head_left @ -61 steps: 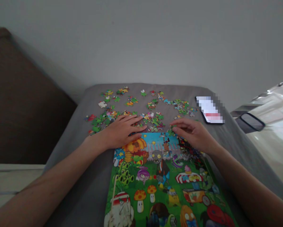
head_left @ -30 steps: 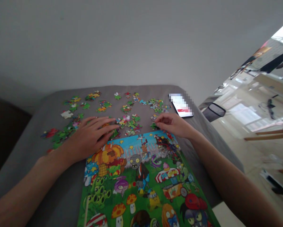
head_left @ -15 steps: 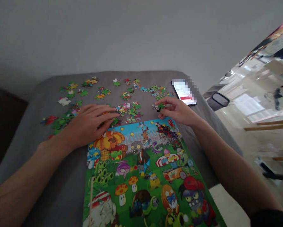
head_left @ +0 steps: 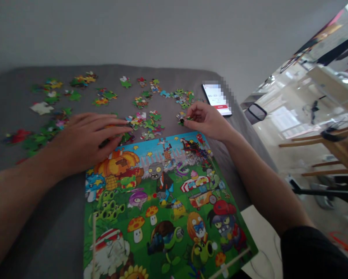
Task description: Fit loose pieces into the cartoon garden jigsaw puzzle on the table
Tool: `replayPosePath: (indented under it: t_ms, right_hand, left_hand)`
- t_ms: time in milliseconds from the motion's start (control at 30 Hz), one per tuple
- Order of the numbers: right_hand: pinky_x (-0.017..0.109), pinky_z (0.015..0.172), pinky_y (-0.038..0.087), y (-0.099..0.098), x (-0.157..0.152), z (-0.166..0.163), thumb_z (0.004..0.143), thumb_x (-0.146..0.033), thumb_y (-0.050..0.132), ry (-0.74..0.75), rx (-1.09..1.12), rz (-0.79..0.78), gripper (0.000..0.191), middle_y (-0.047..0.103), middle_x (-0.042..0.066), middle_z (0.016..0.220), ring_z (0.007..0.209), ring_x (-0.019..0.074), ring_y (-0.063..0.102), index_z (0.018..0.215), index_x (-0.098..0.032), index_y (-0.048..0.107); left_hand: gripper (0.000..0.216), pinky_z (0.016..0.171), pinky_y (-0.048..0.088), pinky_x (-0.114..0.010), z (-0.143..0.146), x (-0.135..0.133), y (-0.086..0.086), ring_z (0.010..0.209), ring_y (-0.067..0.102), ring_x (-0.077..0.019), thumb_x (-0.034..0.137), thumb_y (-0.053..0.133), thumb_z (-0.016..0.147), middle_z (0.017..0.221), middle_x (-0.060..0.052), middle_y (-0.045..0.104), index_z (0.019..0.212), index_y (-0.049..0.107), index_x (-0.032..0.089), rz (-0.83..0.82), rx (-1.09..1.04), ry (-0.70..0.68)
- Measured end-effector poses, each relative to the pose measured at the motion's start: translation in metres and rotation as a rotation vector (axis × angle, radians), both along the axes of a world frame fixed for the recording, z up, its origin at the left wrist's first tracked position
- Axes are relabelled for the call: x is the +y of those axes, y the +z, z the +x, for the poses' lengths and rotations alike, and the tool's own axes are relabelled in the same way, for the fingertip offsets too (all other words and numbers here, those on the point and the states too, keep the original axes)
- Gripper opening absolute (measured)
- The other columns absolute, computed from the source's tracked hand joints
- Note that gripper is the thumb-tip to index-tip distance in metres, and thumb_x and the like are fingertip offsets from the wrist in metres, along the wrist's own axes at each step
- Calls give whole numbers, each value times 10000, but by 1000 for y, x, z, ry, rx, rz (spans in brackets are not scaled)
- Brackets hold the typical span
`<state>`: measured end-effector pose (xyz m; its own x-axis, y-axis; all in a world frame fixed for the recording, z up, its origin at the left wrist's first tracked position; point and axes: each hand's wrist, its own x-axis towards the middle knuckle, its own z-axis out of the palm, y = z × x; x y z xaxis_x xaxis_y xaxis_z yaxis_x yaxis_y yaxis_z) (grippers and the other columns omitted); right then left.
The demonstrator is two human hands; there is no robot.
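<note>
Head view: right hand (head_left: 207, 121) at far right of the scene, thumb and index finger closed in a pinch on a small green-and-black jigsaw piece (head_left: 182, 120), other fingers curled; piece sits just beyond the far edge of the board, near its far right corner, mostly hidden by the fingertips and other bits, so can't tell whether it touches the cloth. Left hand (head_left: 87, 135) palm down, fingers loosely stretched and spread, not clenched, at the board's far left corner, over loose multicoloured jigsaw pieces (head_left: 146, 124); can't tell how firmly it touches them. Flat rectangular board with green, blue-topped cartoon print (head_left: 168, 205) lies at near centre, slightly turned, near edge cut off by the frame; pale thin strip (head_left: 94, 240) along its near left side. Loose pieces scattered in clumps across the far half, including a white piece (head_left: 42, 108) and a red piece (head_left: 19, 136) at left. Black phone with lit white screen (head_left: 216, 100) lies far right, just beyond the right hand, part of it pixelated. All on a grey cloth surface (head_left: 54, 217), plain grey wall (head_left: 133, 31) behind. Dark sleeve (head_left: 316, 252) near right, wooden furniture legs (head_left: 322, 135) off to the right.
</note>
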<state>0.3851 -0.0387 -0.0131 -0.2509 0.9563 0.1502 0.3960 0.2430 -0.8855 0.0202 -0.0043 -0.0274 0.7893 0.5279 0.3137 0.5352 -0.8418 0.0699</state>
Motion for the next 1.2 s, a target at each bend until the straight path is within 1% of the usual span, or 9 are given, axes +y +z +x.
replayPosePath:
  t_ms: [167,300,400,633,833,967,1033,1100,1200]
  right_hand:
    - [255,674,500,4,-4,-2,766,-234,749,73,62,-69,264,599,-15,886,737,102,600,946,-203,559]
    - [270,710,545,12,-11,-3,805,-215,712,257,27,-206,276,651,5,945,780,128,664,1072,-187,651]
    - [296,738,553,13,-13,-6,856,-257,698,328,31,-268,185,686,10,868,784,150,686,1026,-186,676]
    - [284,677,533,5,-5,-5,777,-320,802,-45,98,-113,230,671,4,796,724,134,636,872,-194,634]
    - [278,535,545,-3,-3,-3,773,-375,792,-193,100,-116,469,690,109,1254,689,139,686,1182,-219,625]
    - [282,457,492,-10,0,-1,892,-411,668,-206,-49,24,356,740,96,1116,568,133,628,1190,-217,652]
    - [325,522,533,-12,1,0,906,-378,651,-190,-99,78,310,756,96,1047,621,172,654,1163,-208,684]
    - [413,700,590,-14,2,0,898,-323,647,-183,-158,151,273,761,114,1061,809,241,707,1133,-205,720]
    - [558,1015,515,-16,4,-2,865,-243,650,-135,-243,242,225,773,124,1120,1091,318,688,1049,-220,777]
  left_hand:
    - [486,1113,423,-520,1,4,-4,1282,613,-260,446,314,1115,1315,-48,709,1252,726,227,-8,-35,-42]
    - [438,1114,426,-535,1,3,-2,1278,619,-279,397,353,1108,1324,-71,711,1248,727,218,-1,-29,-41]
    - [383,1093,442,-543,1,1,0,1276,626,-296,346,394,1096,1332,-74,715,1253,723,233,13,-14,-45]
    - [331,1073,455,-496,-1,-1,2,1281,637,-271,293,453,1068,1334,-52,729,1273,713,282,26,-27,-17]
    - [353,1068,449,-486,-4,-5,2,1275,639,-261,301,421,1078,1333,-41,731,1275,714,295,25,-27,9]
    - [356,1103,425,-508,-6,-6,3,1313,609,-266,292,433,1066,1363,-27,714,1285,713,314,-20,1,61]
    - [356,1113,416,-523,-7,-5,3,1326,597,-271,297,437,1063,1371,-24,708,1287,713,322,-37,16,93]
    - [364,1113,415,-538,-9,-4,3,1330,591,-282,308,427,1065,1373,-35,705,1284,717,321,-40,29,137]
    - [380,1121,412,-552,-12,-2,2,1362,564,-305,350,418,1070,1418,-63,673,1311,709,311,-51,71,226]
